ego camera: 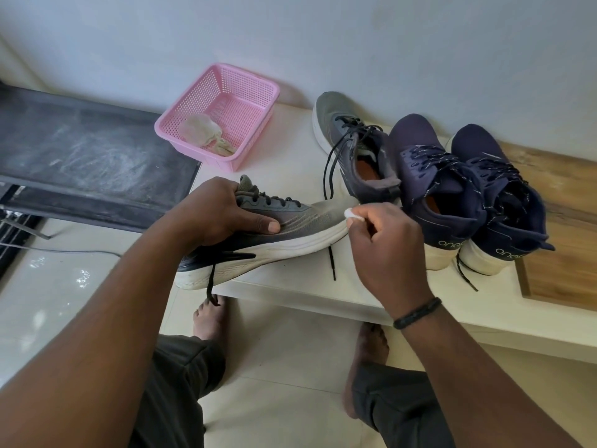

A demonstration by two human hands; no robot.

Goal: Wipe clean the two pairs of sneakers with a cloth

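Grey sneaker (274,234): long axis left-right, toe pointing right, overhanging the white bench (290,176) edge; left hand (219,211) grip closed round its collar. Right hand (384,244) pinches a white cloth (349,213) at the toe.

A low white bench (290,176) carried a pink mesh basket (226,101), one grey sneaker (352,140), two navy sneakers (452,189) side by side, and a wooden board (562,227).
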